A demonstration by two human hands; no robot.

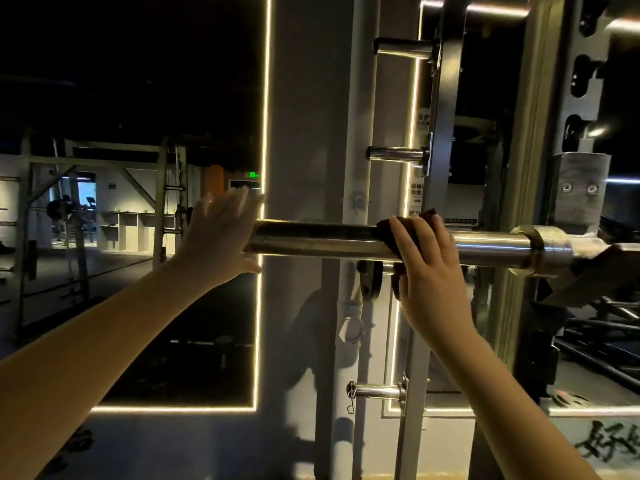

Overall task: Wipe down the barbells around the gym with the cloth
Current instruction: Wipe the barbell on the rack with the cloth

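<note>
Just one barbell point(311, 239), one cloth point(386, 232)

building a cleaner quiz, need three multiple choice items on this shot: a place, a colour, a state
1. Where is the cloth? A on the floor; B on the barbell sleeve; C hung on a peg.
2. What colour is the cloth? A white; B yellow; C dark.
3. How is the left hand? A open; B gripping the cloth; C out of view.
Answers: 1 B, the right hand holds it round the sleeve. 2 C, it shows dark against the steel. 3 A, its fingers are straight at the sleeve's end.
</note>
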